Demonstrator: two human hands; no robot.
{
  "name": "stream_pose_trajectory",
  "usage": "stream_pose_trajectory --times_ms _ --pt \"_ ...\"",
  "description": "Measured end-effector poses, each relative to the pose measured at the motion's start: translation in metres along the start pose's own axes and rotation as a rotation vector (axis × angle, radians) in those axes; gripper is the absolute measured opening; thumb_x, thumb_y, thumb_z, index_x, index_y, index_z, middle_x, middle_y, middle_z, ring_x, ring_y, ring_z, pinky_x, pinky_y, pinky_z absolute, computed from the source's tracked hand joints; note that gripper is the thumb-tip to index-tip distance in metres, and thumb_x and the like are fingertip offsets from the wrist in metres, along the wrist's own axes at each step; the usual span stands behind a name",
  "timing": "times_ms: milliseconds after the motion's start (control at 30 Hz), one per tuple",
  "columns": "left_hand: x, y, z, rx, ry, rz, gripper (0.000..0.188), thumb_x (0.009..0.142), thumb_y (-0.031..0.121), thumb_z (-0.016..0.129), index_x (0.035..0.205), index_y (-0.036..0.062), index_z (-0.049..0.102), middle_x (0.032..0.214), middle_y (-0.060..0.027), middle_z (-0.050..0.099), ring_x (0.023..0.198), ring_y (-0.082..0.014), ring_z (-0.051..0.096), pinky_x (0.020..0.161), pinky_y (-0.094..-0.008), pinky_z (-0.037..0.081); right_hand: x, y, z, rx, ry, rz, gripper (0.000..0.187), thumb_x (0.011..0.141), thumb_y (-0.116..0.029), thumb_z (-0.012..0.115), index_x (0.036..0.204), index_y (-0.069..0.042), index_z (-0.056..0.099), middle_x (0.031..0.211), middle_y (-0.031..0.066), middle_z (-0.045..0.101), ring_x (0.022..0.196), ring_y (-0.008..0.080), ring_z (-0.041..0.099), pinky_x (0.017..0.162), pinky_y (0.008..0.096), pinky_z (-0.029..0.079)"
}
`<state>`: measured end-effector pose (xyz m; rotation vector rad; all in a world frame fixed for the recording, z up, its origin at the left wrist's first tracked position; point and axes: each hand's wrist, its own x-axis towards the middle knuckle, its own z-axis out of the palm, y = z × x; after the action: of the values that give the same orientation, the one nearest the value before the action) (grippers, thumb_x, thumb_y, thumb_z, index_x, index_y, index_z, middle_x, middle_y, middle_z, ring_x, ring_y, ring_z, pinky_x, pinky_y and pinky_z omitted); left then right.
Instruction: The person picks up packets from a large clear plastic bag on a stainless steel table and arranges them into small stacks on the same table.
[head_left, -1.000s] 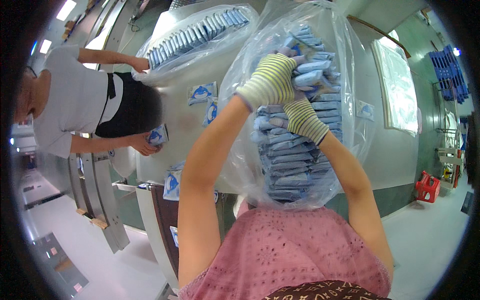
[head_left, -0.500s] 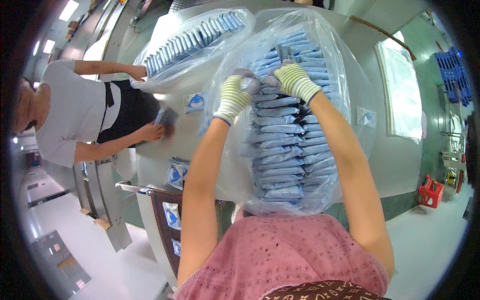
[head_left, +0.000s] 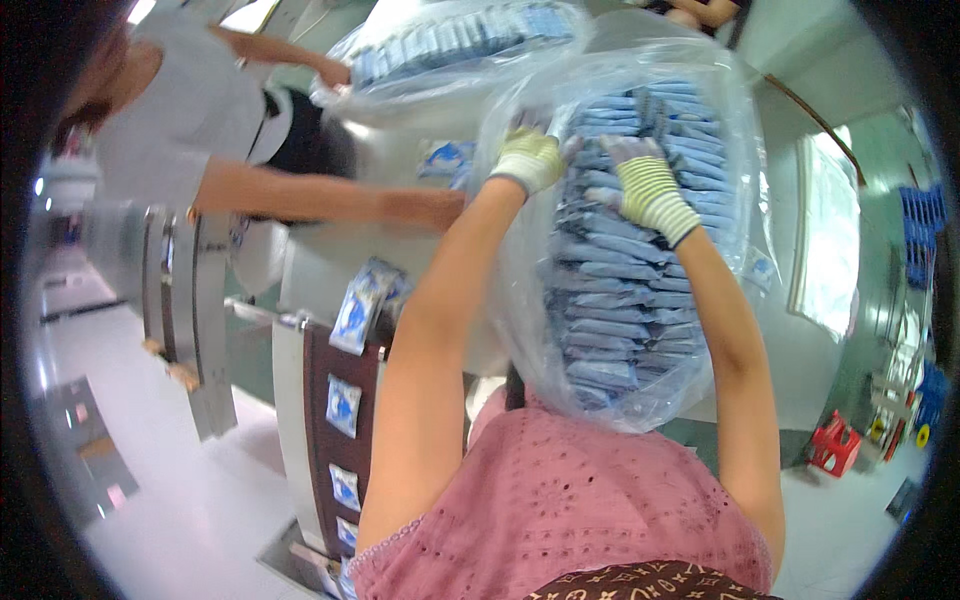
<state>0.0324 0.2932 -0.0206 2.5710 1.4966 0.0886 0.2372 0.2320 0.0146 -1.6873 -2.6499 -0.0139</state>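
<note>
A large clear plastic bag (head_left: 520, 290) lies in front of me, filled with rows of slim blue packets (head_left: 605, 300). My left hand (head_left: 530, 158), in a yellow-and-white striped glove with greyish fingertips, is at the bag's upper left side, thumb apart from the fingers. Beside it, my right hand (head_left: 650, 185) wears a matching glove and rests over the packets, its fingers stretched out and its thumb spread to the left. Neither hand visibly holds a packet. Some blur softens the fingertips.
At the left, a co-worker (head_left: 190, 110) reaches across the metal table (head_left: 400, 265), near my left forearm. Another filled bag (head_left: 460, 60) lies beyond. Loose packets (head_left: 355, 310) sit by a brown conveyor belt (head_left: 335, 410) carrying more. Clear sheets (head_left: 828, 250) and a red stool (head_left: 835, 445) are at the right.
My view has shifted, so the bag appears further right. My hands, close together over the packets before, are further apart, the left at the bag's side. The co-worker's nearer arm has stretched toward me.
</note>
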Motion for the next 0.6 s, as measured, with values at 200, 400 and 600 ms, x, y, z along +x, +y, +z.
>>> stream_pose_trajectory --times_ms 200,400,600 --pt "-0.078 0.061 -0.103 -0.101 0.062 0.145 0.042 0.088 0.033 0.051 0.114 0.0028 0.065 0.122 -0.0203 0.06 0.116 -0.0336 0.056 0.104 -0.0465 0.038 0.005 0.012 0.02 -0.096 -0.043 -0.005 0.083 0.08 -0.051 0.067 0.142 -0.005 0.038 0.139 0.0167 0.048 0.128 0.0327 0.044 0.109 0.0484 0.029" --pt "-0.226 0.051 -0.092 -0.528 0.66 0.293 0.039 0.077 0.025 0.065 0.111 0.0075 0.06 0.12 -0.0158 0.059 0.118 -0.0371 0.051 0.1 -0.0487 0.041 0.003 0.022 0.035 -0.048 0.034 -0.053 0.079 0.086 -0.053 0.059 0.145 -0.005 0.036 0.139 0.0197 0.048 0.128 0.0358 0.044 0.109 0.0483 0.029" --pt "-0.403 -0.115 -0.02 -0.181 -0.009 -0.642 0.033 0.074 0.016 0.068 0.105 0.005 0.064 0.106 -0.0189 0.065 0.104 -0.0382 0.059 0.091 -0.0471 0.046 0.002 0.031 0.04 -0.077 0.05 -0.044 0.079 0.088 -0.057 0.054 0.146 -0.007 0.035 0.141 0.0179 0.046 0.13 0.0348 0.043 0.11 0.0487 0.028"
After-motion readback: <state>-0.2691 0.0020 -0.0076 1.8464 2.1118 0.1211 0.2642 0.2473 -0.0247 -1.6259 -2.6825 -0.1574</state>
